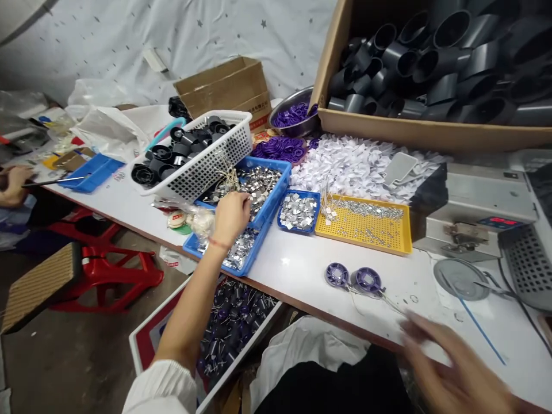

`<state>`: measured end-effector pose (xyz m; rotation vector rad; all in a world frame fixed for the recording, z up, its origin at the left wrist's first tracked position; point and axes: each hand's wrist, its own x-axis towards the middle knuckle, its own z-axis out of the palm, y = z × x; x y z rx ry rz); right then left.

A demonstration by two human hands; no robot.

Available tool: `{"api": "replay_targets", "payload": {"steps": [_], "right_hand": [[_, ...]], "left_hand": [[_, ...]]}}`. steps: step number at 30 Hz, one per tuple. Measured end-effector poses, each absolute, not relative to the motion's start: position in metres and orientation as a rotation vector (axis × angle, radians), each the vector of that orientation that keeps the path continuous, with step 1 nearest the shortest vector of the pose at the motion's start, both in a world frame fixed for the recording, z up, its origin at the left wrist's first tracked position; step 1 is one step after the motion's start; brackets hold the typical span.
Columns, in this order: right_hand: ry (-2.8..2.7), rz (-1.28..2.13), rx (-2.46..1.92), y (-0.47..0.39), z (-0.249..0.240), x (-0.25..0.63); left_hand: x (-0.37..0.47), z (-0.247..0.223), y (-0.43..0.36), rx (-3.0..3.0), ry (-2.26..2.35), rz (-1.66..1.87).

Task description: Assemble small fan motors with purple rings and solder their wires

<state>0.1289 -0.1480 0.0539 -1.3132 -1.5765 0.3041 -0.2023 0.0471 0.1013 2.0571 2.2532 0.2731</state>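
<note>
Along the white workbench, a big cardboard box stands at the back, full of dark grey plastic fittings. Nearer, the left hand dips over a blue divided tray of small metal pieces — fingers bunched, though I can't tell whether they pinch anything. The right hand, blurred at the bench's front edge, has its fingers loosely parted, nothing plainly in them. Two purple spools lie side by side between the hands, forward and left of the right one, the nearer — their pale cords trailing towards its fingertips.
</note>
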Motion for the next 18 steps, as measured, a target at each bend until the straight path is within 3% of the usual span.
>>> {"api": "replay_targets", "payload": {"steps": [2, 5, 12, 18], "right_hand": [[-1.789, 0.304, -1.258, -0.126, 0.048, 0.097], [-1.952, 0.376, -1.142, -0.104, 0.038, 0.069], [-1.941, 0.85, -1.157, -0.11, 0.034, 0.088], [-1.929, 0.417, -1.512, -0.064, 0.02, 0.099]], "left_hand": [[-0.167, 0.096, 0.003, 1.887, 1.722, 0.682], [-0.118, 0.08, -0.056, 1.408, 1.184, 0.595], [-0.092, 0.052, -0.086, 1.116, 1.134, 0.541], [-0.094, -0.008, -0.066, 1.814, 1.27, 0.977]]}}
